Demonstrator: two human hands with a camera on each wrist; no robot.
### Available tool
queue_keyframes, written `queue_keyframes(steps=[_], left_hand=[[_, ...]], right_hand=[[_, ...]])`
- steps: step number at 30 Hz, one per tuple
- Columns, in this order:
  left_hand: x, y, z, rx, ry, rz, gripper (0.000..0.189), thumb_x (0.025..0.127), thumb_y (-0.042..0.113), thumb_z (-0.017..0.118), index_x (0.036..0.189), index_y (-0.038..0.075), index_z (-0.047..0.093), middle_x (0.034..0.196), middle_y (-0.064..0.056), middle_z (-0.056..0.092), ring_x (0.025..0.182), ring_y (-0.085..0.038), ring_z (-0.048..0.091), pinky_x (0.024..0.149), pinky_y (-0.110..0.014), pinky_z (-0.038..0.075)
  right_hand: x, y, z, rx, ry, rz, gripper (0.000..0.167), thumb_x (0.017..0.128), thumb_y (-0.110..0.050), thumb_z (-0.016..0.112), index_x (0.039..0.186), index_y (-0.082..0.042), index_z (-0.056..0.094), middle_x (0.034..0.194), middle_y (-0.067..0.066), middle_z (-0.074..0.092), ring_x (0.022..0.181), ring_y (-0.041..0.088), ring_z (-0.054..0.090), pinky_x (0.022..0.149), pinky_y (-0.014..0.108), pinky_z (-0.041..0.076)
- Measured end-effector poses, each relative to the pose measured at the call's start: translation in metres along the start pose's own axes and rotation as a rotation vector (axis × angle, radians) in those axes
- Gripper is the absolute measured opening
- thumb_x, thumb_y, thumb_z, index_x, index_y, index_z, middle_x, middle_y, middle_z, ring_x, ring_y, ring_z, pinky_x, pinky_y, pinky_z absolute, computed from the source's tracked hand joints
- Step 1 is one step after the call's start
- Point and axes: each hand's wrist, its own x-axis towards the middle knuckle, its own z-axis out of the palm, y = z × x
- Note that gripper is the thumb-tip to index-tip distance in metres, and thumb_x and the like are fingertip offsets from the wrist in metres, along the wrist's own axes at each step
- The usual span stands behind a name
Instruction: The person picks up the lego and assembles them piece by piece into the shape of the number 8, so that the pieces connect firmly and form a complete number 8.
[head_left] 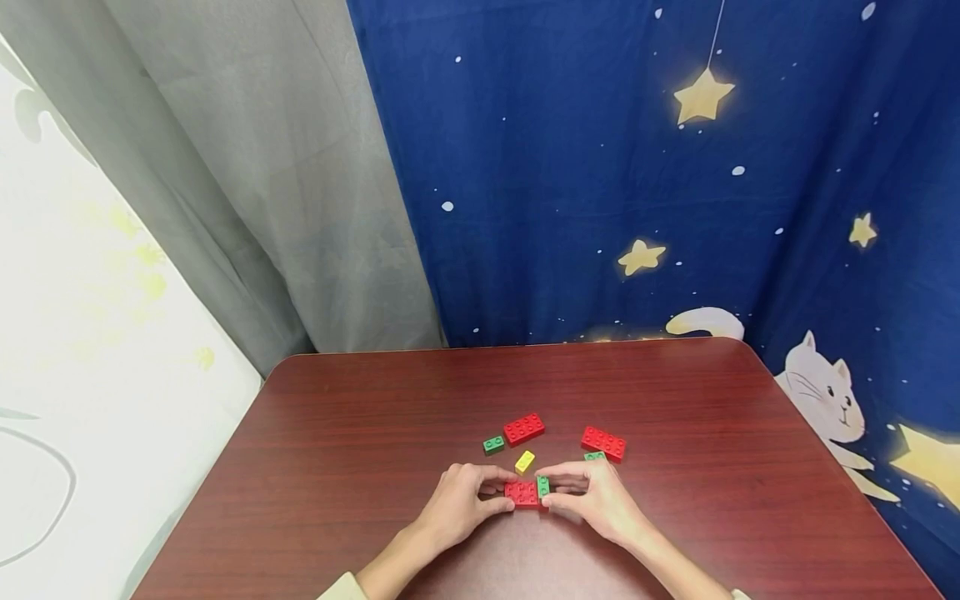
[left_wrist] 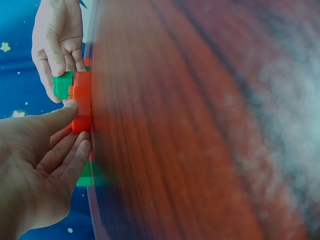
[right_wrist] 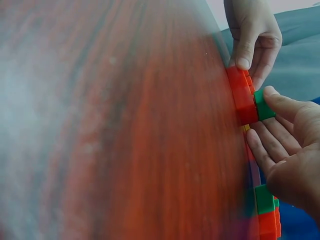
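Note:
A red toy building brick (head_left: pixel 521 494) with studs on top lies near the middle of the table, and my left hand (head_left: pixel 459 498) grips its left end between thumb and fingers. My right hand (head_left: pixel 600 500) pinches a small green brick (head_left: pixel 543 487) at the red one's right end. Both wrist views show this green brick (left_wrist: pixel 63 85) on the studded top of the red brick (right_wrist: pixel 242 97), set crosswise at the end. Beyond the hands lies a small yellow brick (head_left: pixel 525 462). A second green brick (head_left: pixel 594 456) is partly hidden behind my right hand.
Farther back on the brown table (head_left: pixel 337 433) are a red brick (head_left: pixel 523 429) with a green brick (head_left: pixel 493 445) beside it. Another red brick (head_left: pixel 603 443) lies to the right. Grey curtain (head_left: pixel 300 167) and blue star-patterned curtain (head_left: pixel 540 167) hang behind the table's far edge.

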Motion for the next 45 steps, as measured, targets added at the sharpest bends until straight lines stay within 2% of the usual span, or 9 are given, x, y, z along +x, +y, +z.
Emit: queue_keyframes(steps=[32,45], left_hand=[[-0.0011,-0.0028,-0.0002,-0.023,-0.004,-0.017,0.030,0.086,0.020,0.091,0.114,0.015,0.083,0.103,0.006,0.080,0.090,-0.003,0.075,0.079,-0.021,0.060],[0.0006,-0.0013,-0.0005,-0.024,0.000,-0.009,0.031,0.085,0.019,0.092,0.114,0.015,0.083,0.102,0.006,0.080,0.090,-0.004,0.075,0.078,-0.021,0.060]], right_hand=[[-0.0013,-0.0016,0.0029,0.052,-0.010,0.063,0.033,0.090,-0.015,0.087,0.119,-0.003,0.080,0.114,0.010,0.079,0.106,0.023,0.076,0.084,0.021,0.059],[-0.0012,0.0009,0.0022,0.066,-0.010,0.050,0.034,0.090,-0.014,0.087,0.120,-0.001,0.078,0.115,0.012,0.079,0.107,0.024,0.076,0.085,0.022,0.060]])
